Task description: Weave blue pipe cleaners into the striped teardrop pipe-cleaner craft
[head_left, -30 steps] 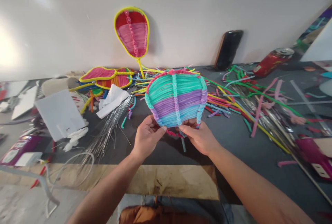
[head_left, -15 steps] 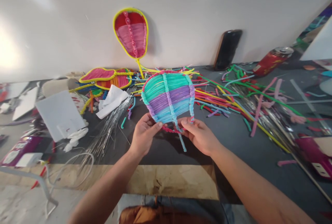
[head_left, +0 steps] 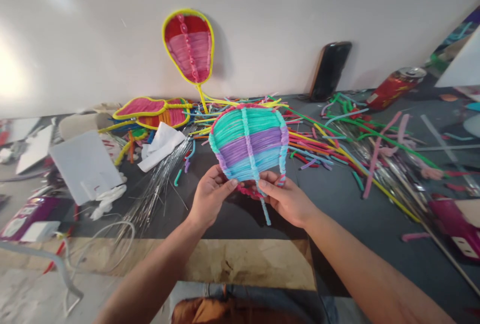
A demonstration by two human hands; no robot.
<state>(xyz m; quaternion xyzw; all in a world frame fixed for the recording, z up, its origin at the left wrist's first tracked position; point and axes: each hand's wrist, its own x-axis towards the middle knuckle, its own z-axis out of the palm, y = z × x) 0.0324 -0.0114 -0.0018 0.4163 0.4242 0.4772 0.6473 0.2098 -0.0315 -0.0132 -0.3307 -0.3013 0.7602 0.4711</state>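
Note:
Between both hands, above the table's front part, is a fan-shaped pipe cleaner panel [head_left: 240, 146] with green, purple and light blue bands. A twisted rib runs down its middle and ends in a loose blue tail hanging below. My left hand [head_left: 213, 196] pinches the lower left edge, thumb on top. My right hand [head_left: 287, 199] grips the lower end of the middle rib between thumb and fingers. A red twisted strip shows under the panel between the hands. Behind it, a pink and red paddle shape [head_left: 189, 46] with a yellow rim stands against the wall.
Loose pipe cleaners [head_left: 318, 144] spread behind the panel. To the left lie bare wires [head_left: 150, 189], folded white paper [head_left: 161, 146], a white card [head_left: 86, 166] and a yellow-rimmed piece [head_left: 144, 109]. A phone [head_left: 330, 71] leans on the wall near a red can [head_left: 395, 88].
The panel has shifted slightly right and down and turned a little. My right thumb has moved onto the lower end of the middle rib. My left hand stays nearly in place.

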